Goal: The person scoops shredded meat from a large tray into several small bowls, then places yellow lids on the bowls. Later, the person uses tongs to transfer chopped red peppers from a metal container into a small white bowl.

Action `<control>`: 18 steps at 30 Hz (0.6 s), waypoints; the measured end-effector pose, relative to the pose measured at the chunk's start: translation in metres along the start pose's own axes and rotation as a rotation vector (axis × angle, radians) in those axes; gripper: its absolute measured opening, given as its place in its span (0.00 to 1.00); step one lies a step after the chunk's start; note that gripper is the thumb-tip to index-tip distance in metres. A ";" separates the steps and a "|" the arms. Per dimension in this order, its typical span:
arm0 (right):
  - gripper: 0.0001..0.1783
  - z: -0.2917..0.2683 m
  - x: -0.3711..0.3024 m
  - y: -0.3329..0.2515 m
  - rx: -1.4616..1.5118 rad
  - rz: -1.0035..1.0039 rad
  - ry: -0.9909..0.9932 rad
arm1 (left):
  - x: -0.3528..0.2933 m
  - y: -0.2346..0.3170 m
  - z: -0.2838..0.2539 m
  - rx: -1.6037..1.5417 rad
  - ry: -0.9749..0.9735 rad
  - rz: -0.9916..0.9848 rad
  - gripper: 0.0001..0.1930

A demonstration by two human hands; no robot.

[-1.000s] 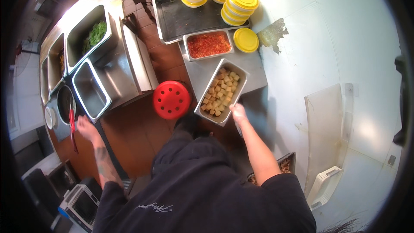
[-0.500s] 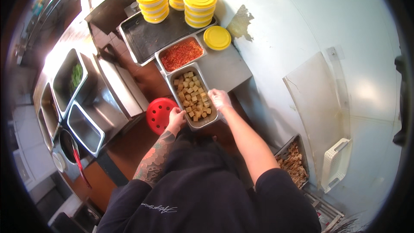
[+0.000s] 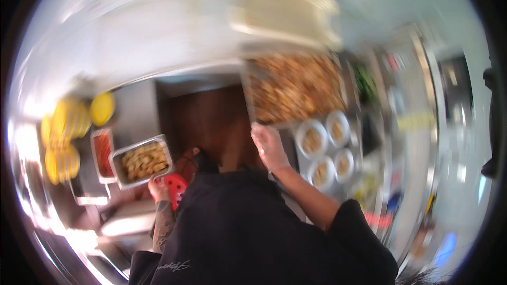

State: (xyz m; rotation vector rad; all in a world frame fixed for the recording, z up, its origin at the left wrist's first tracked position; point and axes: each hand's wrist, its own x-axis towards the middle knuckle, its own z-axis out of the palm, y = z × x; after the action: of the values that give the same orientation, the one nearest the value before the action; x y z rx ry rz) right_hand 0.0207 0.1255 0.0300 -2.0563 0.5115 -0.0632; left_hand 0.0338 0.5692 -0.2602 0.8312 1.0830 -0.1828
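Observation:
My left hand (image 3: 159,189) is at the near edge of a steel pan (image 3: 168,151) of pale tan cubes (image 3: 143,161), its fingers closed on the rim. My right hand (image 3: 269,146), in a clear plastic glove, is away from that pan, by the near left corner of a large tray of brown shredded food (image 3: 296,87). Its fingers are smeared by motion, and whether they touch the tray I cannot tell. Right of this hand stand several white round bowls (image 3: 312,140) with pale food inside.
A red stool (image 3: 177,189) with holes is beside my left hand. Further left are a pan of red chopped food (image 3: 103,153), stacked yellow-lidded tubs (image 3: 71,119) and a single yellow lid (image 3: 102,108). A cream basket (image 3: 285,10) is on the wall. Greens (image 3: 365,84) sit far right.
The view has swung right, bringing the shredded-food tray and white bowls up close. My right hand has left the pan of cubes and moved right; my left hand stays at the pan.

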 end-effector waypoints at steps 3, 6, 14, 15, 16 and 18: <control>0.14 -0.069 -0.083 0.047 0.245 0.198 0.304 | -0.002 0.005 0.005 0.006 0.011 -0.113 0.25; 0.14 -0.102 -0.174 0.097 -0.012 0.248 0.741 | -0.023 -0.003 0.046 0.546 -0.151 -0.261 0.29; 0.23 -0.101 -0.421 0.198 0.187 0.927 1.110 | -0.334 -0.225 0.292 1.751 -1.531 0.164 0.13; 0.22 -0.094 -0.448 0.209 0.215 1.051 1.112 | -0.394 -0.267 0.307 1.792 -1.817 0.266 0.14; 0.22 -0.086 -0.471 0.220 0.244 1.146 1.106 | -0.450 -0.307 0.314 1.730 -2.053 0.257 0.15; 0.23 -0.064 -0.507 0.238 0.360 1.258 1.130 | -0.549 -0.384 0.305 1.659 -2.474 0.217 0.16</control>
State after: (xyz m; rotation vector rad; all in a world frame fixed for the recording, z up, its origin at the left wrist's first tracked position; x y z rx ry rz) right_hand -0.5353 0.1633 -0.0537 -0.8827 2.1743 -0.5161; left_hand -0.2151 -0.0419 0.0671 1.1440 -1.8186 -1.4689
